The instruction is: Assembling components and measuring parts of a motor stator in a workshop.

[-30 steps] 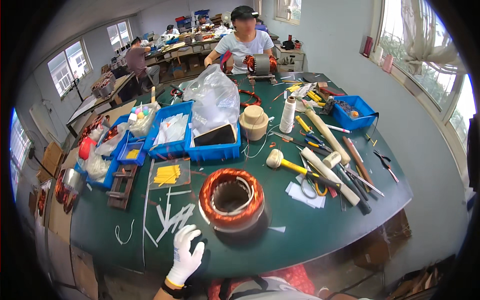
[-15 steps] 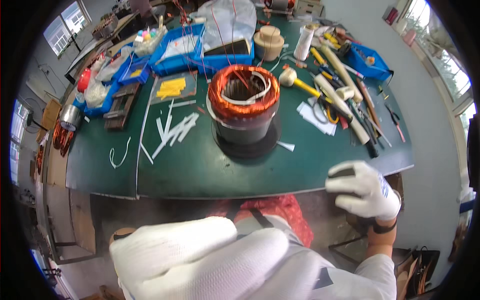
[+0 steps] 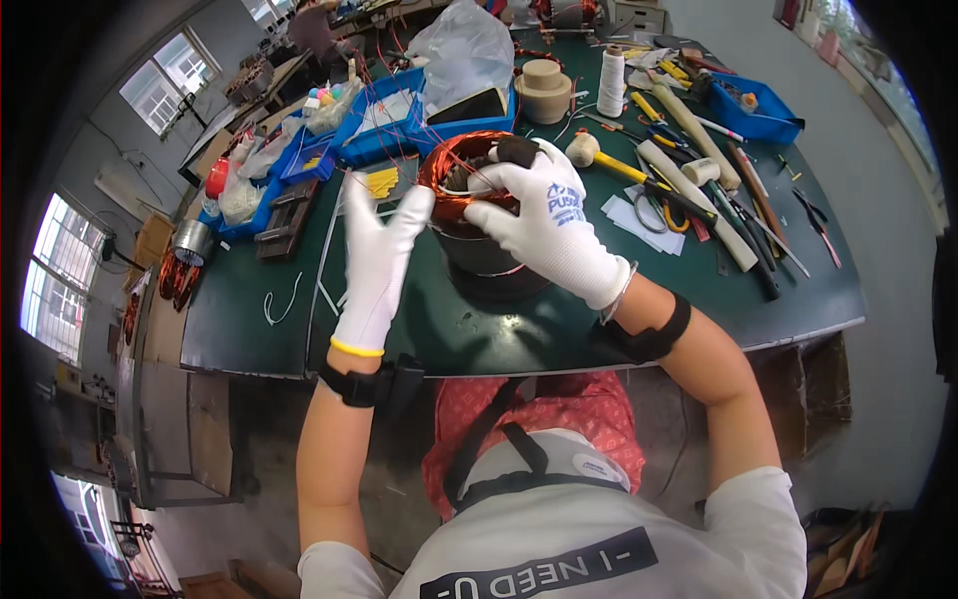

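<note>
The green-topped table point(image 3: 798, 290) is filling the middle of the view, its near edge running in front of the person. A blue bin point(image 3: 469, 133) is standing beyond the work, with a clear plastic bag point(image 3: 459, 50) rising from it. The stator point(image 3: 477, 255) is standing upright on a dark round base point(image 3: 499, 288) near the table's front, directly between the hands, its copper winding point(image 3: 439, 170) facing up and thin red wires trailing from it.

The gloved right hand point(image 3: 554, 225) is curling over the stator's top on the right; a dark patch is showing at its fingers, and whether it is gripping anything cannot be told. The gloved left hand point(image 3: 379, 255) is spreading its fingers beside the winding and grasping nothing; contact cannot be confirmed.

A yellow-handled mallet point(image 3: 619, 167) is lying to the right. A stepped wooden block point(image 3: 544, 95) is standing behind the stator, and a white thread spool point(image 3: 611, 85) is standing beside that block. Pliers point(image 3: 818, 225) are lying far right; a white cord point(image 3: 282, 304) is lying left.
</note>
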A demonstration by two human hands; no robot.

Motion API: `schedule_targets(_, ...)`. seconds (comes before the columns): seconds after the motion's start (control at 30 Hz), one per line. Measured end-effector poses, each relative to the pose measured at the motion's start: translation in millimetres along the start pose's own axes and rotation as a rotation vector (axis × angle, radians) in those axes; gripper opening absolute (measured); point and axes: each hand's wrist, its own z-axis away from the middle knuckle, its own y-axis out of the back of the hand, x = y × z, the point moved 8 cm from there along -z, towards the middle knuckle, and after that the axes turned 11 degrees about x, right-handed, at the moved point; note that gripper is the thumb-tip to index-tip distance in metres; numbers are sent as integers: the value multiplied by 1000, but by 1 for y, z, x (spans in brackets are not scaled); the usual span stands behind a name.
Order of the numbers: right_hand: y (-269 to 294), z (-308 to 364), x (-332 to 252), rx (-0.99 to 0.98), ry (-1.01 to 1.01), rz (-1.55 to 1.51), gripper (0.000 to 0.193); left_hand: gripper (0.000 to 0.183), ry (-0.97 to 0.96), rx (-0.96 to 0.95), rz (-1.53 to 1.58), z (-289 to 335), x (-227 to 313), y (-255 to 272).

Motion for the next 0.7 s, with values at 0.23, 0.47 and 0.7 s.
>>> schedule_targets(0.23,25,34,116,-7,-1040,-450,25,57,277,-92,87,-63,-57,-23)
schedule_targets(0.47,-32,-23,131,-270,-825,-572,22,27,409,-334,869,-132,-40,-25)
schedule_targets(0.7,155,-122,48,-13,59,143,42,43,-192,-150,775,-113,95,152)
